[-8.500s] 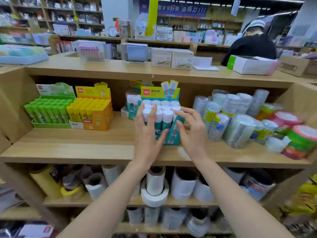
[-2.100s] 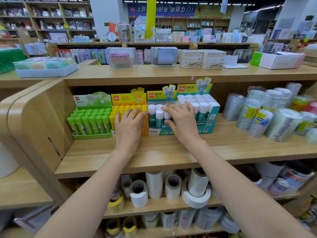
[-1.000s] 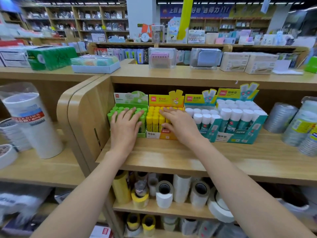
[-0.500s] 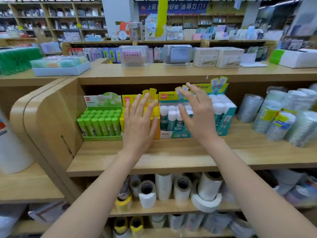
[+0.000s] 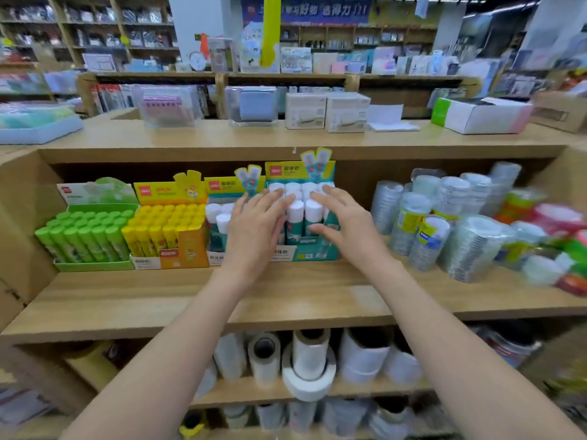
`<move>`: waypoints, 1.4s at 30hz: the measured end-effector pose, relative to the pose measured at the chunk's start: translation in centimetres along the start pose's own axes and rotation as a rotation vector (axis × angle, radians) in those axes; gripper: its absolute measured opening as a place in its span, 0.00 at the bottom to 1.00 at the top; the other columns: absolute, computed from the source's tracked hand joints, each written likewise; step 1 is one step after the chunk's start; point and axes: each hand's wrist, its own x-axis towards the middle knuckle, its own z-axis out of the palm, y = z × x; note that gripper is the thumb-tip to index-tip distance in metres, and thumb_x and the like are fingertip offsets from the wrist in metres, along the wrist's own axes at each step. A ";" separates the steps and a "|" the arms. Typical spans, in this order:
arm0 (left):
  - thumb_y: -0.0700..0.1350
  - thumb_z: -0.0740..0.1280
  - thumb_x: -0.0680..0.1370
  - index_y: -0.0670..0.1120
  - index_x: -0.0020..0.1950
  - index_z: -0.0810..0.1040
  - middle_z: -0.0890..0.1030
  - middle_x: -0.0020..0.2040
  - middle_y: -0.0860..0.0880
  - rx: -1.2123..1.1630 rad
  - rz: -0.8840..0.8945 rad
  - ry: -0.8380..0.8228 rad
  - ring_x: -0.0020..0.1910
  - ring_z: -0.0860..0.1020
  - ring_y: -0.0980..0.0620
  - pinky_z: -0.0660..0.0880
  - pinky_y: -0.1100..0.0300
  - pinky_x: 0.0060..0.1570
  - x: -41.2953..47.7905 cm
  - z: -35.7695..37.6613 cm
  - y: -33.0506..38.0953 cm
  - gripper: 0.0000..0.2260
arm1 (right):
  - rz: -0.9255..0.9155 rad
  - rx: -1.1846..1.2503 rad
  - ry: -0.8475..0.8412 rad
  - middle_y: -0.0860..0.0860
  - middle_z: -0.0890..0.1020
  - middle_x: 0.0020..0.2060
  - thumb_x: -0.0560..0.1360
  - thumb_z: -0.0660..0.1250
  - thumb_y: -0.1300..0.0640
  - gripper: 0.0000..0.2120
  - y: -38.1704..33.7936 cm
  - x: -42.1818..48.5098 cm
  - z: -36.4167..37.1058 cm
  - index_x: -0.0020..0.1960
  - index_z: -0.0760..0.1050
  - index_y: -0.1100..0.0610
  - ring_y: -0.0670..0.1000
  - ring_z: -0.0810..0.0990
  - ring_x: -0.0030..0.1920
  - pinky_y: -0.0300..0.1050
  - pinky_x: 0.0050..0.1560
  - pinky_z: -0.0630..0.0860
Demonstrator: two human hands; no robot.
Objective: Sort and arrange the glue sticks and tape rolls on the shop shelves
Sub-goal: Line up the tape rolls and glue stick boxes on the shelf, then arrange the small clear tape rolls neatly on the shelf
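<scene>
Four display boxes stand side by side on the middle shelf in front of me. At the far left, the green box is packed with green glue sticks. Touching it is the yellow box, full of yellow glue sticks. Next comes the small teal box, where only a few white-capped sticks show past my wrist. Last is the large teal box, filled with rows of fat white-capped glue sticks, all upright. My left hand lies open across the seam between the two teal boxes, its fingers straight and resting on the caps of the large box's left rows. My right hand is open too, with spread fingers over the caps at the right and the thumb against the front row (I cannot tell how firmly it presses). The large teal box sits between my palms. Just right of it, sleeves of clear tape rolls lean together, with coloured rolls blurred beyond them. On the shelf below, white tape rolls stand and lie in a loose cluster.
</scene>
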 end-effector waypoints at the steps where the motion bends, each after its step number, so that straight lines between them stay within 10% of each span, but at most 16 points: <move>1: 0.41 0.64 0.80 0.48 0.67 0.77 0.78 0.67 0.46 -0.009 -0.003 0.014 0.66 0.75 0.43 0.67 0.40 0.67 -0.1 0.0 0.2 0.15 | -0.015 0.005 -0.001 0.53 0.69 0.73 0.73 0.73 0.55 0.28 0.1 -0.1 -0.1 0.72 0.71 0.53 0.51 0.65 0.73 0.31 0.67 0.56; 9: 0.39 0.64 0.81 0.48 0.68 0.76 0.76 0.69 0.47 0.002 -0.066 0.032 0.68 0.73 0.44 0.65 0.40 0.70 -0.9 -0.3 1.8 0.16 | -0.049 0.075 0.019 0.54 0.68 0.73 0.73 0.74 0.56 0.29 0.6 -0.7 0.4 0.72 0.71 0.53 0.56 0.68 0.71 0.54 0.68 0.71; 15: 0.44 0.58 0.83 0.48 0.70 0.73 0.72 0.72 0.45 0.031 -0.118 0.034 0.74 0.65 0.43 0.57 0.42 0.74 -0.9 -0.1 2.4 0.16 | -0.070 0.033 -0.024 0.52 0.60 0.78 0.77 0.67 0.47 0.30 0.9 -1.1 -0.2 0.76 0.63 0.49 0.54 0.61 0.75 0.51 0.70 0.68; 27: 0.43 0.64 0.78 0.44 0.74 0.67 0.63 0.76 0.43 -0.363 0.194 0.024 0.76 0.61 0.43 0.61 0.43 0.73 1.3 5.6 15.1 0.24 | 0.060 -0.199 0.560 0.56 0.69 0.71 0.78 0.64 0.55 0.22 8.5 -9.3 -10.0 0.71 0.70 0.56 0.55 0.69 0.71 0.54 0.70 0.66; 42: 0.45 0.73 0.75 0.50 0.74 0.67 0.49 0.80 0.43 -0.429 -0.074 0.005 0.79 0.48 0.46 0.55 0.48 0.76 2.3 11.3 22.3 0.29 | 0.084 -0.207 0.243 0.53 0.70 0.70 0.75 0.66 0.41 0.24 16.6 -12.4 -13.3 0.67 0.71 0.50 0.54 0.68 0.70 0.57 0.70 0.64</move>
